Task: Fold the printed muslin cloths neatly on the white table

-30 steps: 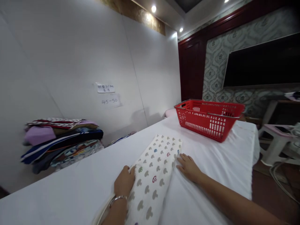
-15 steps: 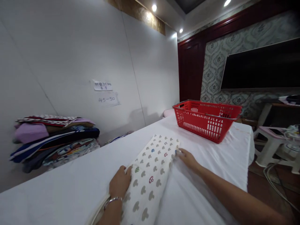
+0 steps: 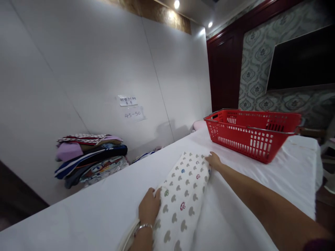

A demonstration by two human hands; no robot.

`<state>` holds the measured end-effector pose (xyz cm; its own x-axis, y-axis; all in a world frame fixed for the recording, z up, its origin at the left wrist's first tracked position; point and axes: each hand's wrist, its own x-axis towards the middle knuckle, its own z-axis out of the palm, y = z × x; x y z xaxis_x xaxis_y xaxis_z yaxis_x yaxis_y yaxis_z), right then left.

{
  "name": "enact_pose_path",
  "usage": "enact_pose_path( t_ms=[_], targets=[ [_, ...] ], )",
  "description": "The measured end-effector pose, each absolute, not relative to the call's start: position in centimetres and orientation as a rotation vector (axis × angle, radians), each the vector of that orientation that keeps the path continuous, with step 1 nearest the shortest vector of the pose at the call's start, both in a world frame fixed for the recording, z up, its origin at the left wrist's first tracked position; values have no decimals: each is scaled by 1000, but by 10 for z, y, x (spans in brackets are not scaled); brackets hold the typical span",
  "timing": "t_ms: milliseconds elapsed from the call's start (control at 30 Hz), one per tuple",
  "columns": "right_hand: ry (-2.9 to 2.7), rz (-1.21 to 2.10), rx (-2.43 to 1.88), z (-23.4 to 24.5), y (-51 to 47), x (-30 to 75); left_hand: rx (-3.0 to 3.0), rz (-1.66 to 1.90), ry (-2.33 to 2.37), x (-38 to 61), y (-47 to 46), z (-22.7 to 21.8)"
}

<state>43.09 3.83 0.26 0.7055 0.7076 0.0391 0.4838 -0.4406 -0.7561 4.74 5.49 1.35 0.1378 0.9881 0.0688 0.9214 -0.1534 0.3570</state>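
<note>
A white cloth with grey and coloured mouse-head prints (image 3: 184, 195) lies folded in a long strip on the white-covered table (image 3: 104, 198). My left hand (image 3: 149, 208), with a bracelet on its wrist, has its fingers curled over the strip's left edge near me. My right hand (image 3: 214, 161) is stretched out to the strip's far right corner and grips the cloth there.
A red plastic basket (image 3: 251, 134) with metal handles stands on the table's far right. A pile of folded clothes (image 3: 90, 158) lies against the white wall at the left. Two paper notes (image 3: 131, 108) hang on the wall. A dark screen (image 3: 303, 59) is at the right.
My right hand has slid along the cloth's right edge from its middle to the far corner. My left hand stays at the left edge. The camera has shifted closer and to the left.
</note>
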Motion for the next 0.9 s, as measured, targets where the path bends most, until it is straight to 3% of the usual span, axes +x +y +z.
enact_pose_path(
  t_ms=[467,667,900],
  targets=[
    [-1320,157,-2291,17,30,446,2148,458,1884,47,53,11],
    [-1755,143,-2023,22,66,391,2154,462,1897,48,52,10],
    [-1703,220,-2085,10,126,376,2152,444,1911,48,49,11]
  ],
)
